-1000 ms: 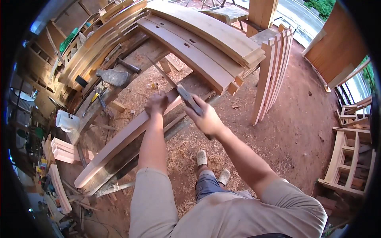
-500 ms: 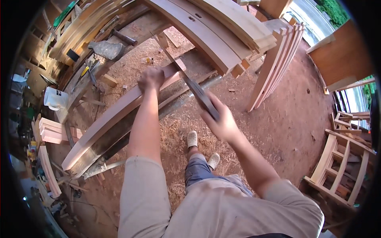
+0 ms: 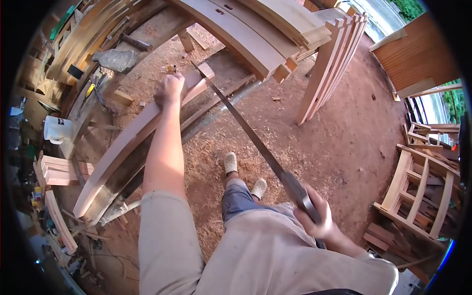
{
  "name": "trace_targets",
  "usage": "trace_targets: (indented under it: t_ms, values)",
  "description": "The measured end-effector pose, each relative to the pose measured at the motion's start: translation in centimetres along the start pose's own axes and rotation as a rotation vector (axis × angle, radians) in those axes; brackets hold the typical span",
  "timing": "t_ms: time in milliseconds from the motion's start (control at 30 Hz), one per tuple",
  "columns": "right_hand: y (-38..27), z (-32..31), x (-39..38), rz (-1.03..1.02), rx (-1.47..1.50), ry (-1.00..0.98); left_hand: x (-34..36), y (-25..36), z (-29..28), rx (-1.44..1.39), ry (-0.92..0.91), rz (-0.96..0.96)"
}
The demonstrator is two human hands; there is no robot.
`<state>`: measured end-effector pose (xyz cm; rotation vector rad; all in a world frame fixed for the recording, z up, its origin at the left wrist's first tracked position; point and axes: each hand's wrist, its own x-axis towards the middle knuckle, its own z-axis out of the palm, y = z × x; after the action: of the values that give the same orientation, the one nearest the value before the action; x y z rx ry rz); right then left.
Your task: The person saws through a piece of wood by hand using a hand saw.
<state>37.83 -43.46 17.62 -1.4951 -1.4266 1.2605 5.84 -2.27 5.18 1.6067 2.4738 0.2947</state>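
Saw [image 3: 258, 139] drawn back toward the body since earlier frame; handle grasped by the right hand [image 3: 316, 214]. Tip end seen across the far end of the curved beam [image 3: 120, 145], up and left of that grip, crosswise to its long axis. The left hand [image 3: 170, 92], nearer the crossing, is rested on the beam; whether its fingers are clenched cannot be told.

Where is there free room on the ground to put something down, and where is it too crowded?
The widest open patch is the brown ground, bordered by the upright slats, the saw and the wooden frame. The left side is crowded: the white bucket, the stacked wood blocks and the yellow-handled tool leave little room.
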Motion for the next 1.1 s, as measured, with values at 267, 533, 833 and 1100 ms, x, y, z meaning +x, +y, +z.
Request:
trace_targets:
  t_ms: [267,533,833,1100]
  values:
    - [-2.4,6.3,26.1,-0.217,-0.019,0.129,-1.5,2.4,-1.1,-0.066,-0.040,0.089]
    - [2.0,0.8,-1.1,0.033,-0.011,0.004,-0.8,1.4,-0.8,-0.044,-0.020,0.001]
    - [0.1,5.0,23.9,-0.265,-0.058,0.108,-2.0,3.8,-0.4,-0.141,0.000,0.116]
    - [1.2,3.6,8.0,-0.032,0.020,0.077,0.2,0.8,-1.1,-0.044,-0.044,0.097]
